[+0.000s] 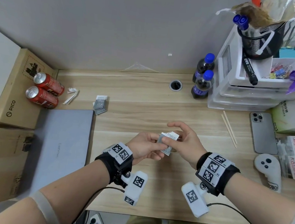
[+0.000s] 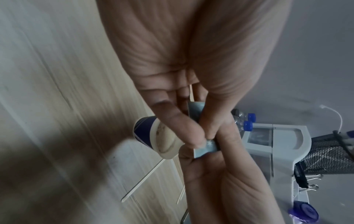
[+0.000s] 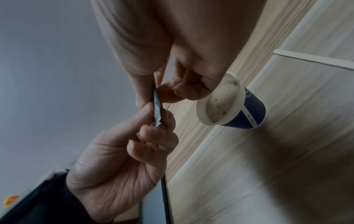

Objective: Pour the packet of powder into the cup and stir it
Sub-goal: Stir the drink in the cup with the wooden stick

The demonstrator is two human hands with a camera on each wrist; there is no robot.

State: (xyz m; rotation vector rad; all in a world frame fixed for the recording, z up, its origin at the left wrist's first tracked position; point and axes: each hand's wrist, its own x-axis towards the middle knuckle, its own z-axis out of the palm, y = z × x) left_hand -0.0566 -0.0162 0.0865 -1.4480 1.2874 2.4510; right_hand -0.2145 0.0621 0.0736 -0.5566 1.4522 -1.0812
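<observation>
A small grey powder packet (image 1: pixel 166 141) with a white printed top is held over the desk between both hands. My left hand (image 1: pixel 155 142) pinches its lower left part with thumb and fingers. My right hand (image 1: pixel 174 139) pinches its upper right part, with the index finger raised. The wrist views show the packet (image 2: pixel 205 149) (image 3: pixel 157 106) edge-on between the fingertips. Below the hands stands a blue and white paper cup (image 2: pixel 145 133) (image 3: pixel 249 112) holding beige liquid with brown specks; the hands hide it in the head view. Two wooden stir sticks (image 1: pixel 229 128) lie to the right.
A closed laptop (image 1: pixel 60 144) lies at the left, with two red cans (image 1: pixel 44 91), torn paper strips (image 1: pixel 71 95) and spare packets (image 1: pixel 99 104) behind it. Two dark bottles (image 1: pixel 202 81), a drawer organiser (image 1: pixel 256 83), a phone (image 1: pixel 263 132) and a white controller (image 1: pixel 268 170) crowd the right.
</observation>
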